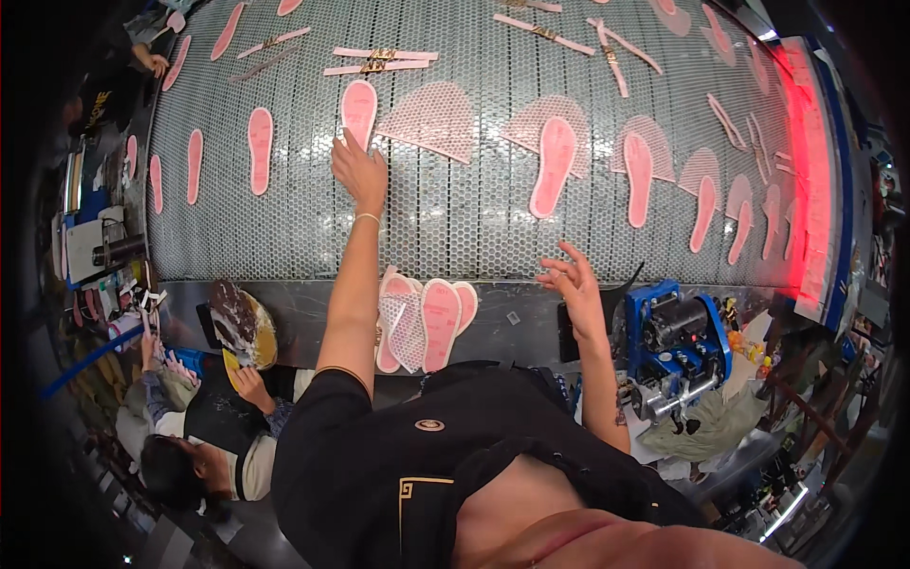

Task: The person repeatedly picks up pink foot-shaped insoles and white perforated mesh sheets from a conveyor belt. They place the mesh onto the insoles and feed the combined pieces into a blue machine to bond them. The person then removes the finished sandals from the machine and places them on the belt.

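My left hand reaches far out over a grey mesh conveyor belt, its fingertips touching the lower end of a pink insole that lies flat there. A pink half-round mesh piece lies just right of that insole. My right hand hovers over the belt's near edge with its fingers spread and nothing in it. A small stack of pink insoles and mesh pieces rests on the metal ledge between my arms.
Several more pink insoles, mesh pieces and buckled pink straps lie scattered over the belt. A red glow lines its right end. A blue machine stands by my right arm. Another person sits at lower left.
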### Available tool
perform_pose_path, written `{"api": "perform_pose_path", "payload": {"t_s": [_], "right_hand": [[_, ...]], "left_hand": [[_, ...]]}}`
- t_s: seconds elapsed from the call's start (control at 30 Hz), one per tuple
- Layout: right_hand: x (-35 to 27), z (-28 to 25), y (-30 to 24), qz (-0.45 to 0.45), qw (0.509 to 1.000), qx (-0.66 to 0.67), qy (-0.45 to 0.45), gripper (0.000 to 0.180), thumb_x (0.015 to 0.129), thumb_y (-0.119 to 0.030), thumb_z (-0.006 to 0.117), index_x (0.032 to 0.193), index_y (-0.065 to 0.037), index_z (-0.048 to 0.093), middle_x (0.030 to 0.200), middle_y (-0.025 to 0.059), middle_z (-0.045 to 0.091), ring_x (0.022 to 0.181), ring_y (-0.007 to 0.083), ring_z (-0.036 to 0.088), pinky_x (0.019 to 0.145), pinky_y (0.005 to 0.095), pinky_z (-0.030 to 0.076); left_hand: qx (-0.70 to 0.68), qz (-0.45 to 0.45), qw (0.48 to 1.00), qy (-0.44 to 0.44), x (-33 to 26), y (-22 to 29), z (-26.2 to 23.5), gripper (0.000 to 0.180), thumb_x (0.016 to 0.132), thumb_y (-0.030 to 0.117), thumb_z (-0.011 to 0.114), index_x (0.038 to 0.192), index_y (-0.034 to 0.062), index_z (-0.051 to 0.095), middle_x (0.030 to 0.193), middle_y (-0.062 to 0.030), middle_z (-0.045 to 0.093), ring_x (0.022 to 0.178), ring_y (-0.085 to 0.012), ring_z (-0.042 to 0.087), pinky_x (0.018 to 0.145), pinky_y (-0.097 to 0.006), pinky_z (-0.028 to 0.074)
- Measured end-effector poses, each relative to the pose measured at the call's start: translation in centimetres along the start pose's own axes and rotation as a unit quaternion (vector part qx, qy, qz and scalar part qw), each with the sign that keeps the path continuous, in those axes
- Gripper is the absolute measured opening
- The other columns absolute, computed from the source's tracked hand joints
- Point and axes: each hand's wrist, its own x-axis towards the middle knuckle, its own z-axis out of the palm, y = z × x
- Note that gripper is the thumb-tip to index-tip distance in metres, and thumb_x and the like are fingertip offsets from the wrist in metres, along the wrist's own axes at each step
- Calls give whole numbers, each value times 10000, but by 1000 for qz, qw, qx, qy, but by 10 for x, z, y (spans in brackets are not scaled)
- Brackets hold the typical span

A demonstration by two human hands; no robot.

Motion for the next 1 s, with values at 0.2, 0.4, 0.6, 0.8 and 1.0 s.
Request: {"api": "perform_pose_path", "payload": {"t_s": [0.2, 0.4, 0.6, 0.8, 1.0], "right_hand": [[16, -2, 6, 13, 1000, -9, 1, 537, 927, -100, 578, 1410, -18, 358, 1133, 137, 623, 937, 170, 637, 825, 278, 480], [-1, -2, 15, -29, 998, -47, 8, 555, 919, -112, 579, 1417, -17, 354, 1152, 133, 617, 947, 165, 631, 820, 281, 471], [-53, -3, 10, -44, 973, -228, -3, 500, 901, -170, 601, 1366, -72, 447, 1117, 133, 643, 924, 179, 653, 800, 317, 496], [-137, -28, 41, -64, 951, -299, 35, 480, 884, -228, 615, 1320, -69, 488, 1124, 156, 647, 937, 266, 660, 826, 367, 505], [-241, -78, 144, 39, 917, -356, 173, 429, 867, -289, 644, 1227, -65, 576, 988, 125, 688, 876, 247, 662, 773, 351, 502]], "left_hand": [[74, -49, 986, -139, 26, -23, -10, 777, 801, 197, 673, 1448, 38, 274, 1173, -216, 529, 1107, -377, 516, 868, -515, 482], [-74, -51, 996, -24, -9, 22, -59, 855, 720, 151, 658, 1446, -27, 243, 1201, -247, 515, 1123, -412, 479, 951, -496, 426], [-133, -7, 985, -112, -46, 52, -56, 894, 704, 160, 700, 1454, -4, 243, 1282, -257, 462, 1185, -409, 438, 987, -474, 411], [-125, 103, 979, -126, -102, 70, -39, 884, 713, 181, 726, 1443, 9, 257, 1410, -274, 335, 1295, -430, 347, 1078, -493, 303], [-305, 291, 889, -177, -231, 122, -97, 753, 744, 59, 622, 1412, -46, 289, 1385, -267, 364, 1289, -432, 349, 1094, -476, 281]]}}
